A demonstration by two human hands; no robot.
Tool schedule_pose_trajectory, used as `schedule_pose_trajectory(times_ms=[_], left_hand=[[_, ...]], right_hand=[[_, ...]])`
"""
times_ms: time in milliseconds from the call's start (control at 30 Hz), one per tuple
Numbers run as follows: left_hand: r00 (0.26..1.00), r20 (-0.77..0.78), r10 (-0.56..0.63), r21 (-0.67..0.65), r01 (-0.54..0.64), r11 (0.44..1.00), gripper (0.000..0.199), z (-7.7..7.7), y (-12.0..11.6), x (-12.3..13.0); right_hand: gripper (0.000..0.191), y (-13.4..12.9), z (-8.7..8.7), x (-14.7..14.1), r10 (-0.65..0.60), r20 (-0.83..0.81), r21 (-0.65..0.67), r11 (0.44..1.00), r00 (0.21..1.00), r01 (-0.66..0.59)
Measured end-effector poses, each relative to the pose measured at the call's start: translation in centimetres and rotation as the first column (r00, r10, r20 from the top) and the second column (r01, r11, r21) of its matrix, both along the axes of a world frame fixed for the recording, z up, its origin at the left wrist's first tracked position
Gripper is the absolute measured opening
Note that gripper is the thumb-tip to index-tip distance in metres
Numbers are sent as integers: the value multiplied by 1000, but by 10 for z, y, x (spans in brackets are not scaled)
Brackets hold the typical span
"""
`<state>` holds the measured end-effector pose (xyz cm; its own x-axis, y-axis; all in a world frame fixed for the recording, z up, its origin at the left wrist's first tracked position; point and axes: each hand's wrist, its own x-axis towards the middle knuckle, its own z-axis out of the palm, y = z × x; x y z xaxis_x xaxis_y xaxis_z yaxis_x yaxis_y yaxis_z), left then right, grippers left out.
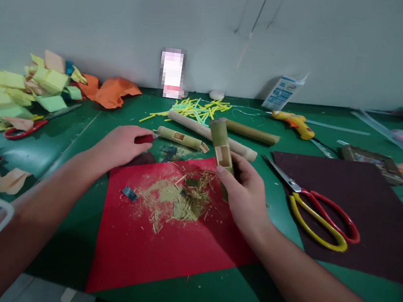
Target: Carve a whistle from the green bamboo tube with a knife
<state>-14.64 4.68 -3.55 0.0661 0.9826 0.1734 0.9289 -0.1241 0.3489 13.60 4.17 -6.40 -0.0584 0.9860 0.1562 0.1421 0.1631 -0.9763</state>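
Observation:
My right hand [250,192] is closed around a bamboo tube [219,136] with a rectangular opening cut in its side. The tube is tilted above the red sheet [129,250], which bears a heap of bamboo shavings [169,194]. Over the sheet's far left corner, my left hand [124,146] has its fingers closed on a small tool with a dark red handle [144,138]. The tool's kind cannot be made out. Just beyond its tip lies a second notched bamboo tube [183,138], with a small cut-out piece [205,148] at its right end.
Red-and-yellow-handled scissors [313,205] lie on a dark sheet [372,233] at right. Behind are two more tubes [252,132], yellow and green strips [195,109], a phone [172,73] and a yellow glue gun [294,121]. Paper scraps [28,81] and red-handled scissors [28,130] lie left.

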Motion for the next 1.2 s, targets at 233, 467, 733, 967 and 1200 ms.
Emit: schedule_pose_trajectory(times_ms=[233,467,733,967,1200], left_hand=[[966,-150,-209,-70,201,977,35,-16,-12,22],[976,-121,-180,92,192,977,33,-13,-27,22],[947,-55,-316,-14,316,949,31,-3,-99,-8],[929,-60,-366,-124,357,926,36,-12,-111,-13],[974,186,-130,-79,147,986,27,-16,-106,-5]], right_hand=[[40,-1,3,1,-48,50,76,996,998,45],[42,6,-4,3,-43,1,53,998,999,43],[38,10,-6,2,-110,-79,67,991,991,115],[39,11,-11,1,-91,-95,42,995,991,95],[39,10,-8,0,-83,-94,12,996,992,85]])
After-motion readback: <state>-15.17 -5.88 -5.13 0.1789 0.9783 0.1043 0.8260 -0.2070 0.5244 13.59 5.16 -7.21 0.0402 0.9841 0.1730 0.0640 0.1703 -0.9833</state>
